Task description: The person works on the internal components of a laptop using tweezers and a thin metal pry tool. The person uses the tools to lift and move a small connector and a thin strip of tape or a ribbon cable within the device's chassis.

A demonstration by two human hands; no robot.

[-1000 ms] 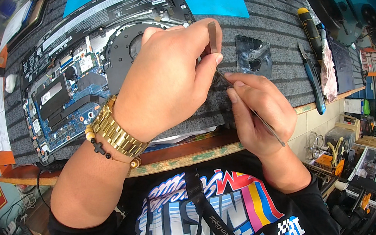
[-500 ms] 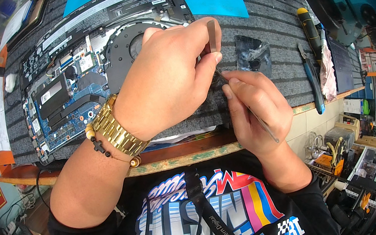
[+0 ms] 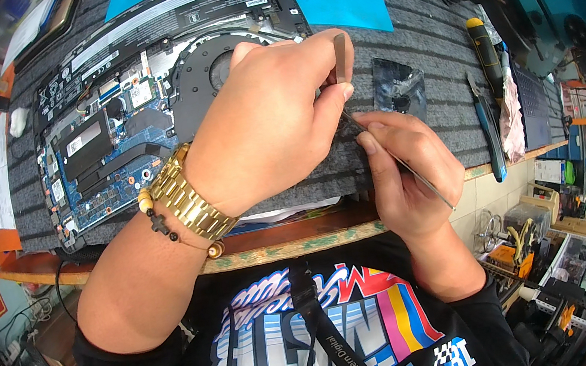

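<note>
Against half a second ago, the tail of the slim metal tool [image 3: 425,183] in my right hand [image 3: 410,158] sits higher and farther right. My right thumb and fingers pinch that tool; my left hand [image 3: 282,109] is curled, its thumb and forefinger clamping a flat metal strip [image 3: 341,58]. Both are above the mat [image 3: 449,110], inside the bench's near edge [image 3: 302,244], seemingly just right of the uncovered laptop [image 3: 147,121]. Whether they meet, I can't tell. Working well here, I judge, means steady wrists, light pressure, and points kept off the fan [image 3: 196,84].
</note>
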